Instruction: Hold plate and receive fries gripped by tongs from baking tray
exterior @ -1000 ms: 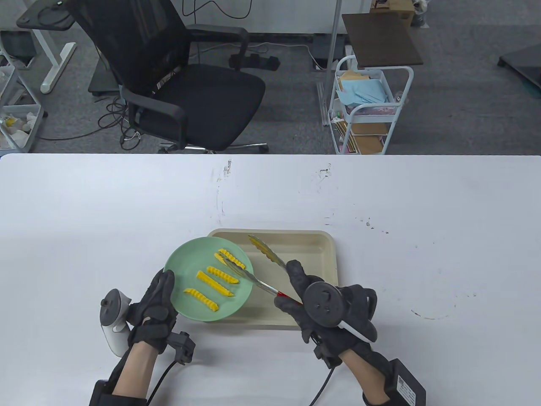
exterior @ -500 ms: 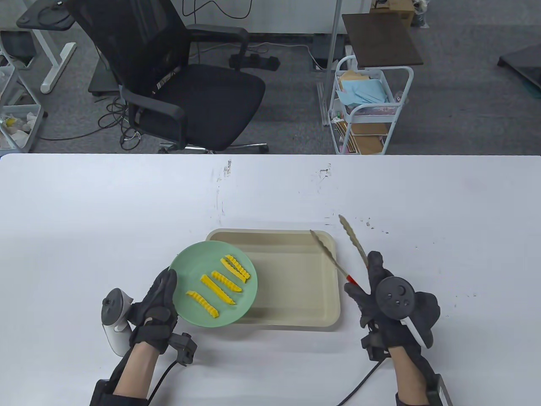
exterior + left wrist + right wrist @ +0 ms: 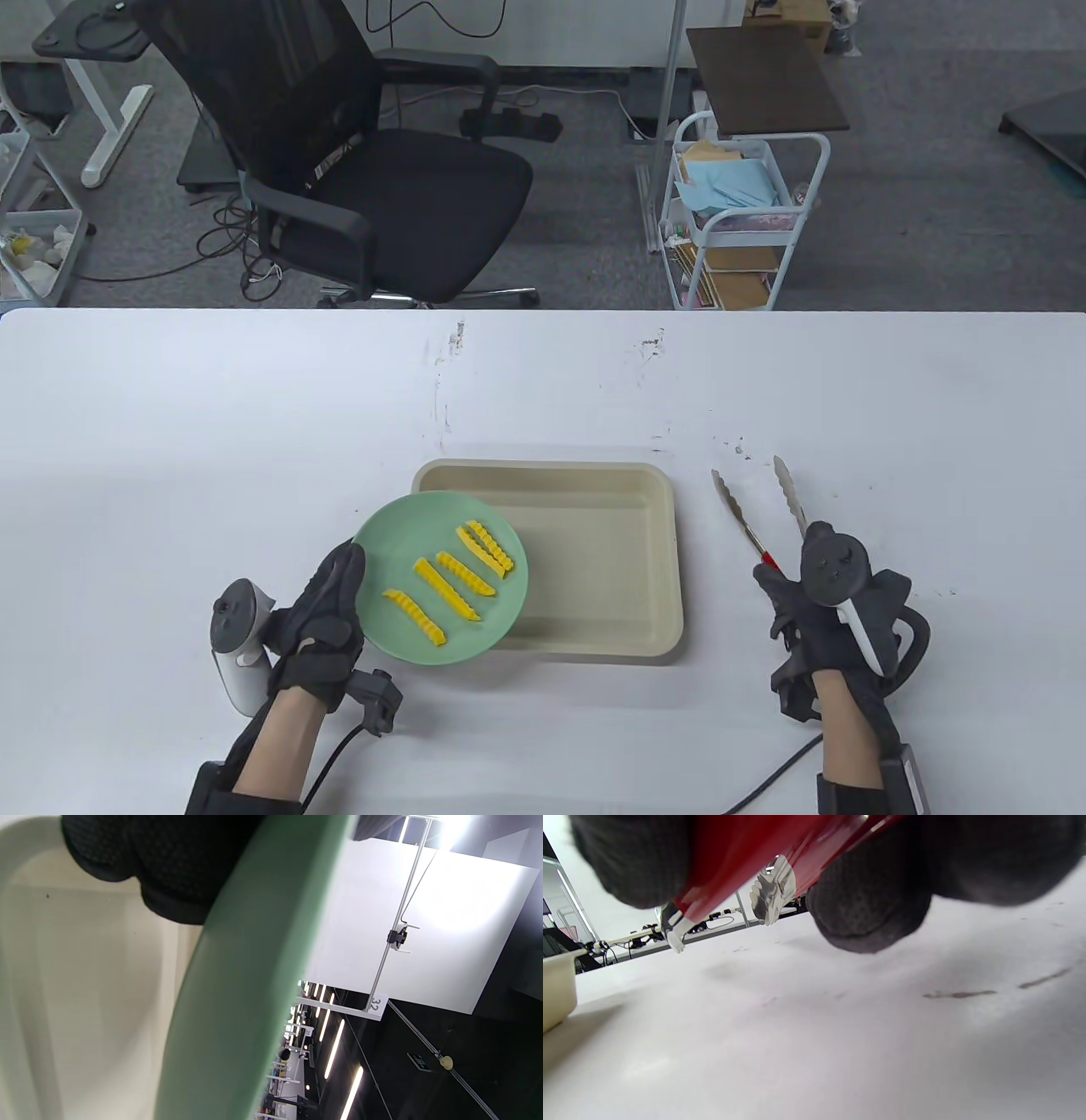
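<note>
A green plate (image 3: pixel 399 628) carries several yellow crinkle fries (image 3: pixel 454 577) and hangs over the left part of the beige baking tray (image 3: pixel 611 552). My left hand (image 3: pixel 327 615) grips the plate's left rim; in the left wrist view the green rim (image 3: pixel 237 984) runs across with my fingers (image 3: pixel 169 870) under it. My right hand (image 3: pixel 819 598) holds the red-handled metal tongs (image 3: pixel 755 518) to the right of the tray, low over the table, arms spread and empty. The right wrist view shows the red handle (image 3: pixel 746 853) between my fingers (image 3: pixel 869 912).
The white table (image 3: pixel 254 424) has scuff marks near the middle and the right. A black office chair (image 3: pixel 356 170) and a white cart (image 3: pixel 738 221) stand beyond the far edge. The tray holds no fries.
My right hand moved the tongs from over the plate to the right, off the tray, and lowered them toward the table. The plate shifted slightly right in my left hand.
</note>
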